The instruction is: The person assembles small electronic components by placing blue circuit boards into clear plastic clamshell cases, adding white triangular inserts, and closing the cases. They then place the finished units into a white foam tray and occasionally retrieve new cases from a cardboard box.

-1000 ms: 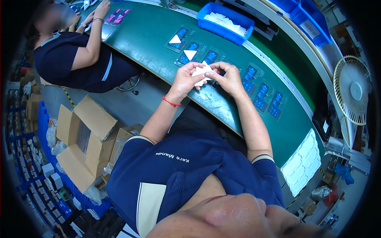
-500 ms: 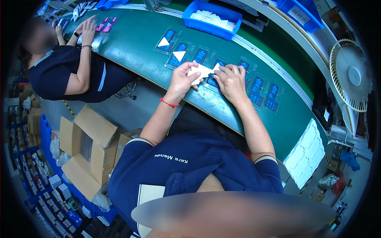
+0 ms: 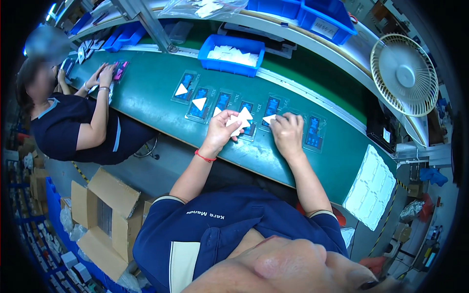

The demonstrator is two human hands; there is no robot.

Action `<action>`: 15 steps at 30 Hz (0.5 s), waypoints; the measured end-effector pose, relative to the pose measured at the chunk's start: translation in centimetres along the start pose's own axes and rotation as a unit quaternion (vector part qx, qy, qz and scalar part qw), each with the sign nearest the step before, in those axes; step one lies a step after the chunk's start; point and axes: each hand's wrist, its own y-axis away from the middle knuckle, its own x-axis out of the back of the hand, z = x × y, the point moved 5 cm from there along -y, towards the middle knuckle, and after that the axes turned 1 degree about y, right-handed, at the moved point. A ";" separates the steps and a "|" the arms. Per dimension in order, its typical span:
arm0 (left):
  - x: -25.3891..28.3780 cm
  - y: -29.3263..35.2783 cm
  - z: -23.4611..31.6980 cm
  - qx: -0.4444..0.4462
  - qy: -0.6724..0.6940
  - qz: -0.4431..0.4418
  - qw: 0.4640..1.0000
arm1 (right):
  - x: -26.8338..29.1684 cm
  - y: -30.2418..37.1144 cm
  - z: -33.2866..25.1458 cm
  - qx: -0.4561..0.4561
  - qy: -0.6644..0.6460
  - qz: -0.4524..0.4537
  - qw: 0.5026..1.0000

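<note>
My left hand is closed around a fan of white triangular pieces at the table's near edge. To its right, my right hand has its fingertips pinched on one white triangular piece, low over a blue rectangular panel. Blue panels in clear borders lie in a row along the table. White triangles rest on the leftmost panel and on the second panel. Another triangle shows at the fourth panel, just beyond my left hand. My right hand partly hides a panel; the end panel bears no triangle.
A blue bin of white pieces stands at the green table's back edge. A white moulded tray is at the right end, below a fan. A co-worker handles pink pieces at left. An open carton stands behind.
My right hand has moved from the fourth panel to the fifth, with a triangle at its fingertips. A triangle stays at the fourth panel. The whole view has shifted.
</note>
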 end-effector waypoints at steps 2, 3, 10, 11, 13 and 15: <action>-0.6 -0.1 -0.2 0.006 0.001 -0.004 1.000 | 0.2 0.4 0.1 -0.030 -0.030 -0.018 0.999; -1.1 -0.2 -0.3 0.005 0.010 -0.016 1.000 | 0.7 0.3 0.1 -0.059 -0.068 -0.003 0.996; -5.4 -0.2 -1.2 0.009 -0.004 -0.117 0.993 | -1.0 1.7 1.3 -0.276 -0.486 -0.006 0.829; -5.5 -0.3 -1.3 0.013 -0.014 -0.115 0.993 | -0.9 2.0 2.1 -0.294 -0.477 0.023 0.828; -5.2 0.0 -1.0 0.027 -0.033 -0.103 0.994 | 1.7 1.8 2.9 -0.292 -0.376 0.094 0.874; -4.8 0.0 -1.1 0.029 -0.033 -0.093 0.995 | 3.9 1.9 3.7 -0.163 -0.125 0.155 0.966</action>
